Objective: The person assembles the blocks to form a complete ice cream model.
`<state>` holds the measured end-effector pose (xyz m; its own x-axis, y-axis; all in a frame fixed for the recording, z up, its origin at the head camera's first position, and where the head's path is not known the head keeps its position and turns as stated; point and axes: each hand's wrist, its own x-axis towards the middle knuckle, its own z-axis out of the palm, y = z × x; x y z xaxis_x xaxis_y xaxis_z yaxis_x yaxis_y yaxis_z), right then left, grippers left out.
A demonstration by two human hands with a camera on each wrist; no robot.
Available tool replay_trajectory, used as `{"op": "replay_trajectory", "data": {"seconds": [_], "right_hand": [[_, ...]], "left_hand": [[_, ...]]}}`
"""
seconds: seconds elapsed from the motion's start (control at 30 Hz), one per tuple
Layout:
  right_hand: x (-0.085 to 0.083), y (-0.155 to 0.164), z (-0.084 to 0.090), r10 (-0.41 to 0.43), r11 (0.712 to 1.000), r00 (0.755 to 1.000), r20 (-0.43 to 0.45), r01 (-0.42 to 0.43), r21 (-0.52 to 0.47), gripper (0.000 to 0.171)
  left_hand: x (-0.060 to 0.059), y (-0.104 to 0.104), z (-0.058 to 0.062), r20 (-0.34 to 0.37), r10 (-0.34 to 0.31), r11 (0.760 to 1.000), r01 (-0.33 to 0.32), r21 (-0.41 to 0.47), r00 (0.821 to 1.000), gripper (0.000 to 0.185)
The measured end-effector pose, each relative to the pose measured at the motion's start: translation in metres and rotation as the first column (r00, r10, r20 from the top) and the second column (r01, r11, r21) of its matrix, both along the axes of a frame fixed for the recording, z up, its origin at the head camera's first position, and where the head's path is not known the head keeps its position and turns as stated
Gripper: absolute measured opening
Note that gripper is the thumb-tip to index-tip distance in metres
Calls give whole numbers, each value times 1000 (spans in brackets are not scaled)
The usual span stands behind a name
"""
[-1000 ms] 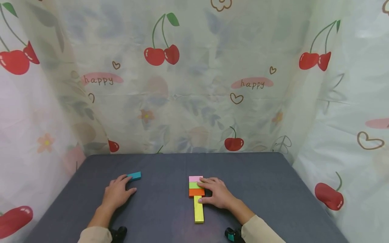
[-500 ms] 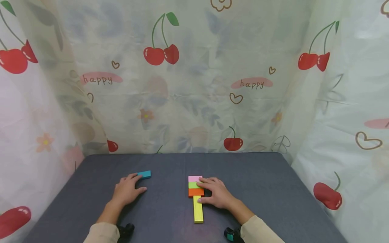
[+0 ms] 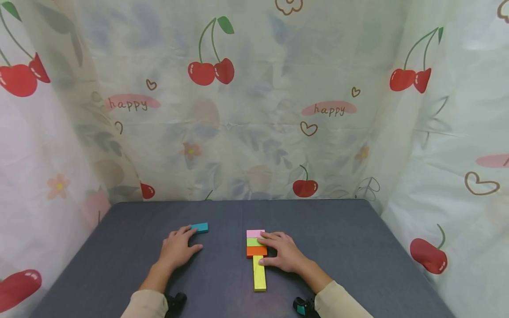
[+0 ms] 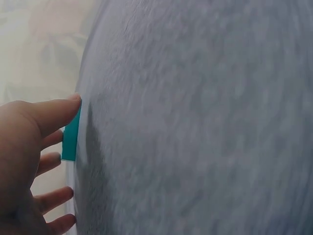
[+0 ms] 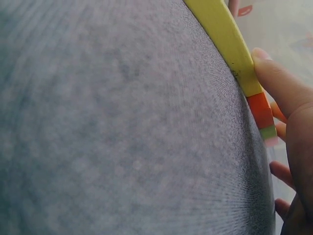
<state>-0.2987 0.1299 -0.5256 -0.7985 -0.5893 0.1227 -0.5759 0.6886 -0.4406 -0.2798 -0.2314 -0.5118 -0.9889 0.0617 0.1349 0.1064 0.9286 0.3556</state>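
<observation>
In the head view my left hand (image 3: 176, 249) lies on the table with its fingertips at the near-left end of a blue block (image 3: 200, 227); its thumb stands apart from the block. The same block (image 4: 71, 138) shows past the thumb in the left wrist view. My right hand (image 3: 287, 254) rests its fingertips on a pink block (image 3: 253, 233) and a light green block (image 3: 252, 242). Below these lies an orange block (image 3: 254, 251), side by side with them. Its thumb touches a long yellow block (image 3: 260, 278) that runs toward me from the orange one.
The dark grey table (image 3: 222, 282) has its far edge against a curtain (image 3: 254, 110) printed with cherries. More curtain stands at both sides. A black wrist strap piece (image 3: 176, 302) sits under the left wrist, another (image 3: 305, 307) under the right.
My left hand has moved to the right, and the blue block has slid right along with it, closer to the other blocks. The right hand and its blocks stay in place.
</observation>
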Motion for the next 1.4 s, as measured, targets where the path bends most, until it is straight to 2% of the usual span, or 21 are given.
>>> {"op": "replay_trajectory", "data": {"seconds": [0.4,0.77,1.03,1.4], "right_hand": [[0,0,-1,6,1000,1000,-2,-6,-10,72],[-1,1,-1,2,1000,1000,5,-2,-12,73],[-1,0,-2,7,1000,1000,0,-7,-6,74],[0,0,0,4,1000,1000,5,-4,-2,73]], "left_hand": [[-1,26,0,-3,-27,999,27,-33,1000,65],[0,51,-1,-18,-66,998,65,-26,998,64],[0,65,1,-3,-51,998,51,-27,999,65],[-3,78,-3,-17,-42,999,42,-5,999,64]]}}
